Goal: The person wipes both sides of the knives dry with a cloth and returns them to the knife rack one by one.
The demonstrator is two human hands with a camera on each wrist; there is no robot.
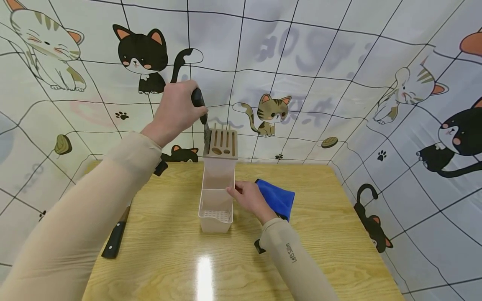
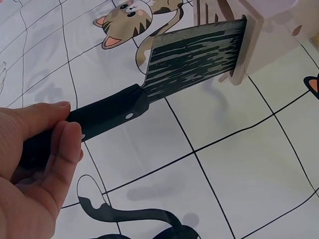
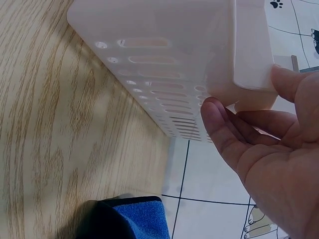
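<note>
My left hand (image 1: pixel 175 106) grips the black handle of a broad-bladed kitchen knife (image 2: pixel 194 57), its thumb and fingers around the handle. The blade tip meets the slotted beige top of a pale plastic knife holder (image 1: pixel 215 226); in the left wrist view it enters a slot at the edge, while most of the blade still shows. The holder stands upright on the table, with open compartments in front. My right hand (image 1: pixel 250 197) pinches its right side wall, thumb on one side and fingers on the other in the right wrist view.
A second knife with a black handle (image 1: pixel 114 241) lies on the wooden table (image 1: pixel 165 251) at left, partly hidden by my left sleeve. Right of the holder lies a blue cloth (image 1: pixel 278 198). A cat-patterned sheet (image 1: pixel 226 50) hangs behind the table.
</note>
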